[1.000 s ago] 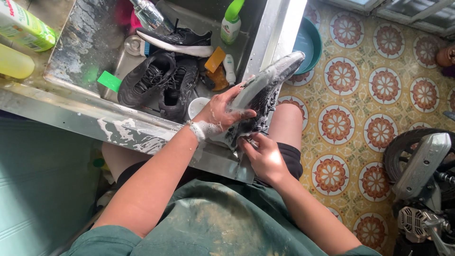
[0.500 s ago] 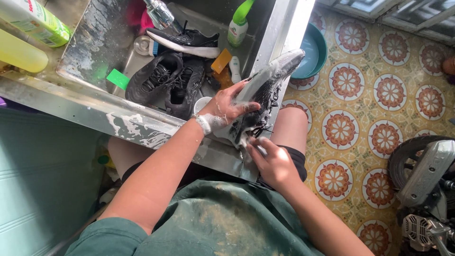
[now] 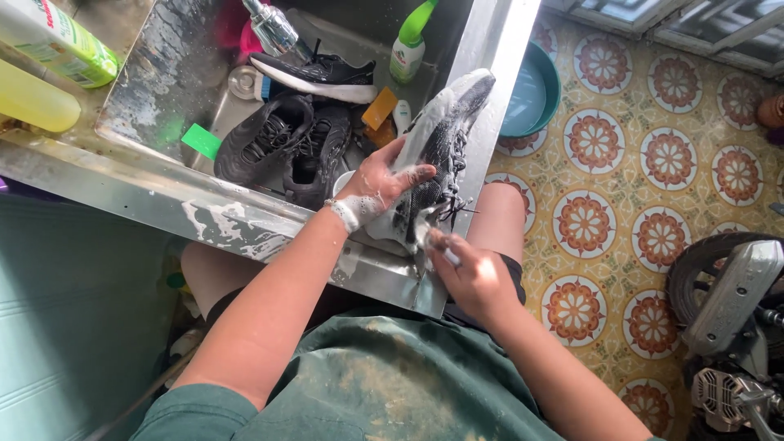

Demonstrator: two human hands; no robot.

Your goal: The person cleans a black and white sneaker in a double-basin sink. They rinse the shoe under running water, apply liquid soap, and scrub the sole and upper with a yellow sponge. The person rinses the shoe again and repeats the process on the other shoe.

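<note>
Left hand [image 3: 384,181] grips the soapy sneaker [image 3: 437,155] on the sink rim [image 3: 425,282], right hand [image 3: 474,278] at 5 o'clock closed on a small brush [image 3: 445,253]; suds could let the shoe slip floorward.

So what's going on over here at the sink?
A person is scrubbing a soapy dark sneaker over the corner of a steel sink. The left hand, covered in suds, holds the shoe tilted against the sink's rim, while the right hand works a small brush at its lower end. More dark sneakers lie in the basin, with a green spray bottle beside them. A teal basin sits on the patterned tile floor.
</note>
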